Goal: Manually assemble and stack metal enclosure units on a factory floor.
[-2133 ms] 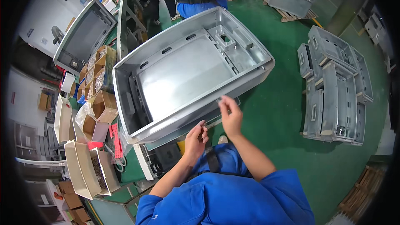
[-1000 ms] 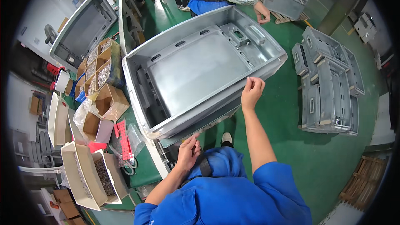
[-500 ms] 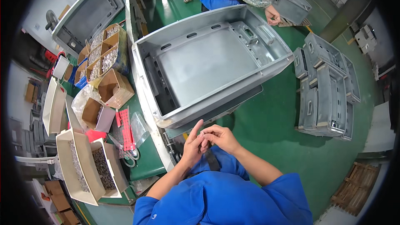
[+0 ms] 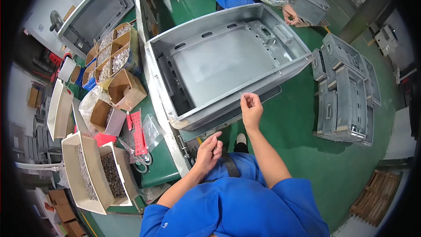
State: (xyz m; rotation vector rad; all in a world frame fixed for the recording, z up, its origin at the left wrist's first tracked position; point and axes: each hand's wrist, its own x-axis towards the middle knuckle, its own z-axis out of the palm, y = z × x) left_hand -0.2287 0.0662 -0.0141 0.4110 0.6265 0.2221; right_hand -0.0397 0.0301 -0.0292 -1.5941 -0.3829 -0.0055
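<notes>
A large grey metal housing (image 4: 219, 63), shaped like a shallow open box with slotted inner walls, lies in front of me. Along its near edge, my right hand (image 4: 252, 113) pinches a tiny pale piece (image 4: 241, 94) between thumb and fingertips; its kind is too small to make out. My left hand (image 4: 208, 153) hangs just below the near left corner of the housing, over my lap. Its fingers are curled with the index finger partly stretched, and whatever they may hold is hidden.
On the green bench at left stand a divided box of small metal parts (image 4: 120, 59), cream bins (image 4: 81, 193), cardboard boxes (image 4: 125, 90), scissors (image 4: 142, 162) and a red strip (image 4: 139, 131). A co-worker's hand (image 4: 289, 14) is beyond the housing. Stacked grey housings (image 4: 346, 92) stand right.
My hands have come apart from each other. The right has moved up and right to the housing's near edge with the tiny piece; the left has dropped slightly and curled.
</notes>
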